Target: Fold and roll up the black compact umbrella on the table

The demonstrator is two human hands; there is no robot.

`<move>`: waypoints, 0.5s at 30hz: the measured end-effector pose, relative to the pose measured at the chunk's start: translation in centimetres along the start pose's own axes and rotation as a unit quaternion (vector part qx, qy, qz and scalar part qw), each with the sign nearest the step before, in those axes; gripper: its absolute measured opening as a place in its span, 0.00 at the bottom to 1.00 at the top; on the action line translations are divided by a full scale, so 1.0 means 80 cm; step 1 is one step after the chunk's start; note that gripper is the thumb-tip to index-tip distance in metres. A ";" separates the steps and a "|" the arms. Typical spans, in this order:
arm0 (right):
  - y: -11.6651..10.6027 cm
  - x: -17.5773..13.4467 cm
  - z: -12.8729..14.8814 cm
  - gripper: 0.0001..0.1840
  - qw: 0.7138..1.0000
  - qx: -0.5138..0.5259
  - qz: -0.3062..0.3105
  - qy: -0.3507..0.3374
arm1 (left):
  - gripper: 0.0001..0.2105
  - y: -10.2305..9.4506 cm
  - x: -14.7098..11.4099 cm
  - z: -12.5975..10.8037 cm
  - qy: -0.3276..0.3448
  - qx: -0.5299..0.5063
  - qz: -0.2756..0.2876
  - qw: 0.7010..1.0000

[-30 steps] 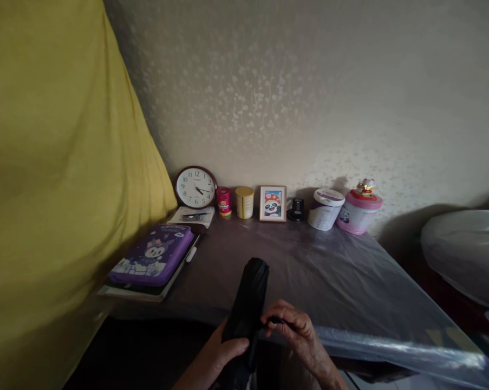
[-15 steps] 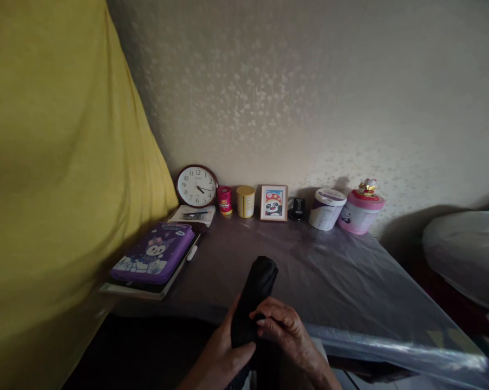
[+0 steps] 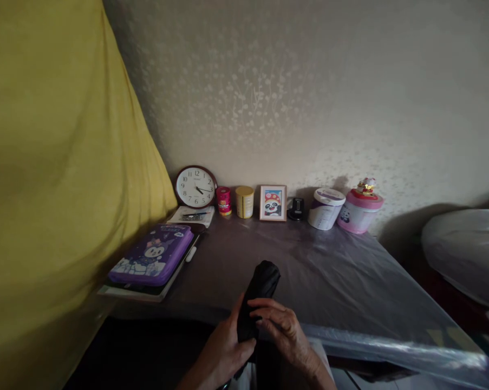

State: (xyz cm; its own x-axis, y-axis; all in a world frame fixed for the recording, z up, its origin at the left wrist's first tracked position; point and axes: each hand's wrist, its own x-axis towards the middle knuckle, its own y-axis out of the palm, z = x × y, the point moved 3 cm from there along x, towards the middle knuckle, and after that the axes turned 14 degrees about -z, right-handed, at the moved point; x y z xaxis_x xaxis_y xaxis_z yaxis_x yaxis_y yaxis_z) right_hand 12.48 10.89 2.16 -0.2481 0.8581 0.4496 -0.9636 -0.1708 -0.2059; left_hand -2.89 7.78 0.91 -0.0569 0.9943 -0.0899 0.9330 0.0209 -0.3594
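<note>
Head view: left hand [image 3: 228,349] is closed round the lower part of a rolled black bundle [image 3: 265,277], held tilted at the bench's [image 3: 337,276] near edge. Change: right hand [image 3: 288,331], pinching a dark tab beside the bundle one second ago, now lays fingers across it; pinch cannot be told. Tab probably sits closer in.

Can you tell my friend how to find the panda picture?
Go to the big grey table and look along its back edge, by the wall. The panda picture stands up there, between the yellow tub and a small black thing. Unlike both of them, it's a flat rectangle with a pale border.
</note>
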 end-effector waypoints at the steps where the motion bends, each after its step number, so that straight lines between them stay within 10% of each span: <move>1: 0.000 0.000 -0.001 0.15 1.000 -0.003 0.008 -0.003 | 0.39 0.001 0.001 0.000 -0.002 0.018 0.002 1.000; 15: 0.019 0.012 -0.033 0.09 0.996 -0.083 -0.018 0.039 | 0.40 0.016 0.015 0.024 0.024 0.182 -0.027 0.983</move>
State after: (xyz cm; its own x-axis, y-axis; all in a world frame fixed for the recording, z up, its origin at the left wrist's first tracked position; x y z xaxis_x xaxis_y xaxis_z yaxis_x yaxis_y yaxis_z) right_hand 11.06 12.73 0.00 -0.1992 0.8983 0.3918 -0.9401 -0.0623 -0.3352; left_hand -2.43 8.81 -1.42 -0.0771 0.9968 -0.0212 0.7402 0.0430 -0.6710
